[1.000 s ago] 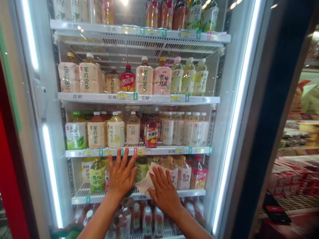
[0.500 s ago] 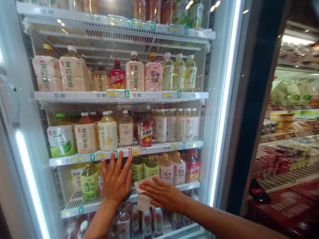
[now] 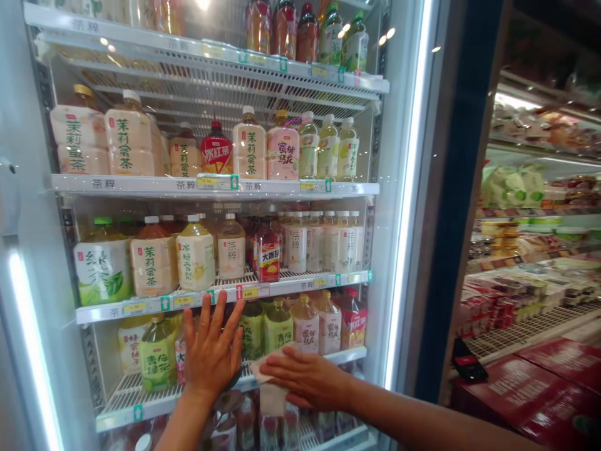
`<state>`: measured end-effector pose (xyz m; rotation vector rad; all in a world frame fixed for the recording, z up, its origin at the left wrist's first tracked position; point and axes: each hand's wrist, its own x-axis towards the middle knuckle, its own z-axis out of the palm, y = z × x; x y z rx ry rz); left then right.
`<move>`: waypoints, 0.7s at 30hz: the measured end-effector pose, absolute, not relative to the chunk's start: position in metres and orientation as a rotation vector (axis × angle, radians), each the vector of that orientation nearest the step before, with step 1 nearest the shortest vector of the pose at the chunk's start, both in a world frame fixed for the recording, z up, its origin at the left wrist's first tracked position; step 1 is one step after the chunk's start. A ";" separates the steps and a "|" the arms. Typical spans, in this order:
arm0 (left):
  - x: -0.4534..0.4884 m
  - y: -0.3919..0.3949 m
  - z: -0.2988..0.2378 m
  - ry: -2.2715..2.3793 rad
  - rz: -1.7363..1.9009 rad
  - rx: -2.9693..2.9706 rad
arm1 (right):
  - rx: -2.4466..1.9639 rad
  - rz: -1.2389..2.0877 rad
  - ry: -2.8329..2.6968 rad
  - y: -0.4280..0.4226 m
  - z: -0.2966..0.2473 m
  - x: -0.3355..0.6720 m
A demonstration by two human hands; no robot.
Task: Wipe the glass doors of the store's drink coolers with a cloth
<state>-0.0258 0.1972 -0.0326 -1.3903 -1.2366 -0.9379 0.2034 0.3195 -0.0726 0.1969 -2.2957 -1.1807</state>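
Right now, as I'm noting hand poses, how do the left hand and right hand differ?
The left hand has spread fingers pointing up; the right hand has close fingers pointing left. The right hand lies over a pale cloth; the left hand shows none. Both palms face away.

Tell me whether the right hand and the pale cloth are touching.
Touching. The head view shows the right hand laid flat over the pale cloth, which sticks out above and below its fingers.

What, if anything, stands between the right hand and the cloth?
Nothing visible: the right hand lies directly over the cloth, fingers extended across its upper part. The left hand is off to the left, apart from both.
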 end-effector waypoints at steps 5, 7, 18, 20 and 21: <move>-0.027 0.201 -0.034 -1.204 -0.985 -1.397 | -0.176 -1.067 -2.077 0.343 0.023 0.212; -0.027 0.201 -0.035 -1.205 -0.993 -1.399 | -0.340 -0.988 -1.959 0.347 0.045 0.211; -0.026 0.201 -0.033 -1.199 -1.004 -1.410 | -0.397 -0.901 -2.034 0.313 -0.091 0.207; -0.026 0.200 -0.034 -1.206 -1.011 -1.403 | -0.480 -0.792 -1.915 0.312 -0.036 0.192; -0.026 0.200 -0.034 -1.211 -1.014 -1.401 | -0.527 -0.742 -1.864 0.311 -0.010 0.184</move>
